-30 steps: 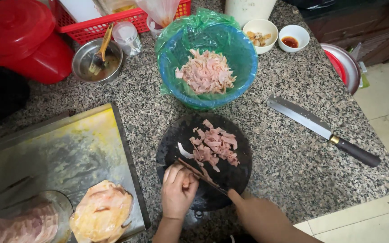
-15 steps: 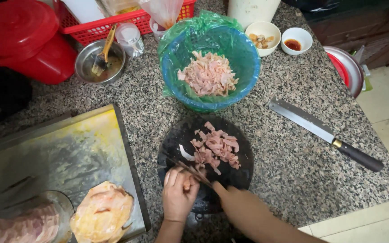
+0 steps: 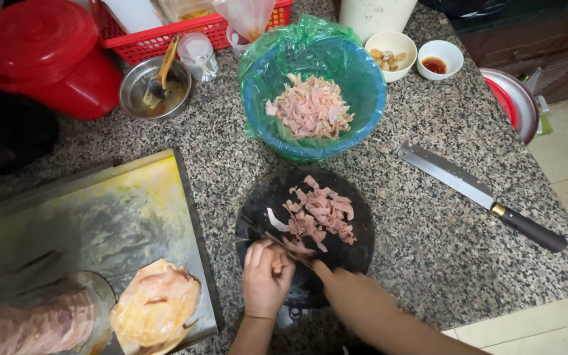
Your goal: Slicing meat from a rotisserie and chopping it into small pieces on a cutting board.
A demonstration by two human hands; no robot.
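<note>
From the head camera, looking straight down, we see a speckled grey granite desk (image 3: pixel 428 217) with a round black cutting board (image 3: pixel 258 210) near its front edge. On the board lies a loose heap of pale pink sliced raw meat (image 3: pixel 320 213), cut into short strips.

Our left hand (image 3: pixel 265 279) rests at the near edge of the board, fingers curled together and pinching a small piece of meat (image 3: pixel 276 265) against the board. Our right hand (image 3: pixel 346 296) comes in from the lower right, closed around the handle of a thin dark knife (image 3: pixel 283 244) whose blade lies across the board just above the left hand's fingertips. The heap lies just beyond both hands, nearly touching the blade.

We judge the meat to be soft, limp, light and slippery, best pinned under bent fingertips, knuckles toward the blade, rather than gripped.

Behind the board stands a blue plastic bowl lined with a green bag (image 3: pixel 363 85), holding more pink strips. To the right lies a big steel cleaver with a dark handle (image 3: pixel 474 190), well apart from the hands. To the left is a metal tray smeared yellow (image 3: pixel 100 223), with a yellowish piece of raw chicken (image 3: pixel 156 306) at its near corner.
</note>
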